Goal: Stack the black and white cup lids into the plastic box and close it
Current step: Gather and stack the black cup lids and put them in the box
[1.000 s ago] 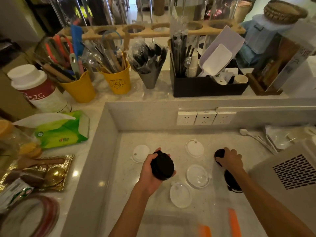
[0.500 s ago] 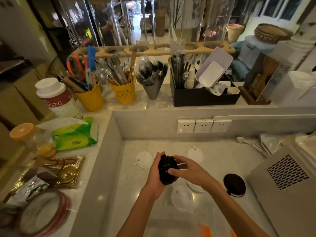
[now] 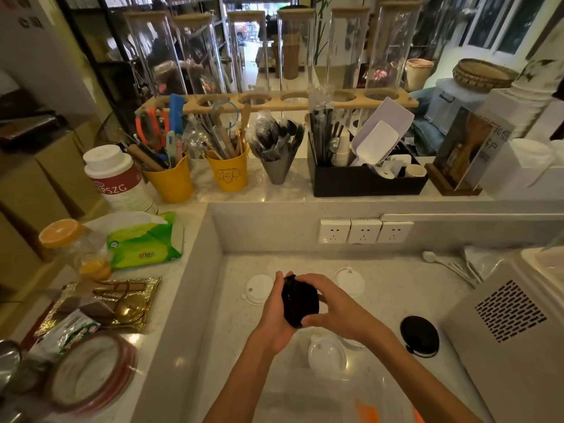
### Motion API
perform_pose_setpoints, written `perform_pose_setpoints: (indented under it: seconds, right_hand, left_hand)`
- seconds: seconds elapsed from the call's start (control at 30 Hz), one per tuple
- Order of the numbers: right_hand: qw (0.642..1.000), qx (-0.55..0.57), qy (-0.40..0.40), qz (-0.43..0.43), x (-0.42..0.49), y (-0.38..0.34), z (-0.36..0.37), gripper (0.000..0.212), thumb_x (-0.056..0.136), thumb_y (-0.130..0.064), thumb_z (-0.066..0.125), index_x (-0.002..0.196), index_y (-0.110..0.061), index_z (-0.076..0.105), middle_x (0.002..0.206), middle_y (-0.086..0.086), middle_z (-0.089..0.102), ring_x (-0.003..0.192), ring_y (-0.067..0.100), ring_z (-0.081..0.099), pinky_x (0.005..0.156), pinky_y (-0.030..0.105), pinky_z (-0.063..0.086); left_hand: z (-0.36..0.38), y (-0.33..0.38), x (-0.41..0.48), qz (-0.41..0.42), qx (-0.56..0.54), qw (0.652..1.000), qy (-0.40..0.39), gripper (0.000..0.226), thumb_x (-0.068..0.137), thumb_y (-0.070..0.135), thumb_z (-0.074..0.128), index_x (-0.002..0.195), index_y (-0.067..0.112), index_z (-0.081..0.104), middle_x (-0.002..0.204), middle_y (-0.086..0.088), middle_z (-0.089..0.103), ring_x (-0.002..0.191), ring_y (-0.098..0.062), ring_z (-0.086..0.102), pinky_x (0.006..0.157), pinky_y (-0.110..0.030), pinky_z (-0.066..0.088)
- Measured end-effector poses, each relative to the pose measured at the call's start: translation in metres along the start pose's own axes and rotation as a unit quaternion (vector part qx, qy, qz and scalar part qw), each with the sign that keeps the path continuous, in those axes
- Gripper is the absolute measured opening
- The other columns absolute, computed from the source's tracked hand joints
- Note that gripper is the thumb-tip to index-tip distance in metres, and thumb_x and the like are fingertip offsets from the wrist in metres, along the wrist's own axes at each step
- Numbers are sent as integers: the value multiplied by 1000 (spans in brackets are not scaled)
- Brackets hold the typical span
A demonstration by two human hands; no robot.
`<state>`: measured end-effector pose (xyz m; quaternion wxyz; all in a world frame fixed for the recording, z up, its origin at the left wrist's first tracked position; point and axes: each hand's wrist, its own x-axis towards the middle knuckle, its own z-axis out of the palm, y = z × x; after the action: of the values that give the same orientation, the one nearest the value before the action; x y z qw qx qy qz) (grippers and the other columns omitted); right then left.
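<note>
**Black lids gathered in both hands, box not yet filled**

Black stack of lids (image 3: 300, 302) held above the sunken counter (image 3: 381, 303), clasped from the left by the left hand (image 3: 274, 315) and from the right by the right hand (image 3: 335, 309); both clenched on the stack, fingers wrapped round its edges. Seemingly being squared up or nested together. Exact count in the stack impossible to tell.

Still loose on the counter: one black lid (image 3: 419, 336) to the right, near the perforated grey appliance (image 3: 506, 331); one white lid (image 3: 259, 289) far left of the hands; another white lid (image 3: 349, 281) just beyond the right hand; a third white lid (image 3: 327, 352) nearer, below the wrists, with perhaps one more hidden under the right forearm.

Clear plastic box (image 3: 320, 398) at the near edge, blurred, with an orange latch (image 3: 366, 412) showing; contents hard to make out, apparently none yet.

Judged early to middling: black lids mostly collected, one remaining; white lids all ungathered; loading and closing the box entirely ahead.
</note>
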<state>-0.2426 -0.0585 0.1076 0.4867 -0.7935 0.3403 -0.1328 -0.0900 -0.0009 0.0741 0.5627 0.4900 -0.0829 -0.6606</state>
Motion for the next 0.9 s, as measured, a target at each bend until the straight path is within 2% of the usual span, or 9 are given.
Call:
perform_pose_setpoints:
  seconds: [0.1, 0.2, 0.37, 0.47, 0.53, 0.57, 0.67, 0.77, 0.9]
  right_hand:
    - [986, -143, -34, -77, -4, -1, 0, 80, 81, -22, 76, 144, -44, 32, 148, -22, 32, 134, -4, 31, 106, 7, 26]
    - [956, -247, -54, -148, -9, 1, 2, 79, 85, -18, 73, 146, -38, 29, 154, -18, 27, 140, 1, 24, 113, 13, 23]
    - [947, -273, -62, -156, -17, -1, -5, 75, 88, -19, 71, 149, -33, 29, 156, -14, 28, 144, 8, 24, 119, 30, 31]
    - [958, -243, -76, -129, -23, 0, -11, 96, 87, -25, 73, 154, -43, 7, 162, -20, 8, 151, 4, 5, 123, 32, 20]
    - [976, -188, -63, -87, -29, 5, -19, 108, 82, -38, 75, 150, -51, -8, 161, -26, -10, 150, 1, -10, 119, 30, 10]
    - [985, -163, -26, -58, -32, 13, -26, 107, 81, -45, 74, 150, -53, -7, 161, -26, -12, 150, 2, -8, 117, 30, 11]
    - [956, -238, 126, 120, -41, 64, -59, 83, 87, -40, 69, 153, -42, 18, 164, -9, 14, 148, 20, 23, 115, 38, 34]
    - [874, -320, 52, 363, -62, 130, -84, 76, 94, -24, 61, 156, -23, 18, 164, 9, 13, 140, 36, 35, 112, 42, 38]
    - [857, -323, -28, 400, -89, 181, -85, 80, 94, -22, 62, 157, -22, 12, 163, 14, 4, 142, 37, 30, 113, 40, 37]
  left_hand:
    - [-11, 4, -1, -36, 0, 999, -33, 61, 96, 66, 45, 113, 18, 78, 116, -15, 77, 102, -29, 76, 77, -45, 63]
    - [-17, 4, -2, -68, -12, 995, -69, 59, 95, 66, 48, 115, 18, 78, 120, -16, 75, 106, -33, 75, 86, -53, 59]
    - [-12, -7, -4, -72, -56, 991, -96, 60, 89, 63, 62, 127, 17, 71, 129, -17, 70, 114, -35, 70, 103, -61, 49]
    - [-3, -13, -2, -56, -68, 990, -109, 57, 89, 58, 66, 125, 15, 72, 127, -18, 71, 112, -34, 72, 96, -55, 55]
    - [1, -17, 4, -55, -101, 987, -113, 52, 89, 51, 68, 126, 14, 71, 128, -20, 70, 114, -37, 70, 93, -56, 54]
    - [2, -19, 7, -57, -121, 985, -113, 50, 89, 49, 68, 126, 15, 70, 129, -20, 70, 115, -38, 68, 94, -58, 53]
    - [-1, -24, 16, -59, -158, 978, -124, 41, 87, 47, 69, 119, 21, 69, 125, -20, 67, 113, -39, 63, 96, -60, 50]
    - [-3, -32, 21, -73, -157, 977, -122, 42, 84, 49, 71, 115, 21, 72, 125, -19, 69, 115, -39, 63, 96, -61, 51]
    - [-4, -36, 21, -80, -140, 978, -130, 43, 84, 50, 70, 116, 22, 73, 128, -18, 69, 114, -39, 68, 97, -61, 51]
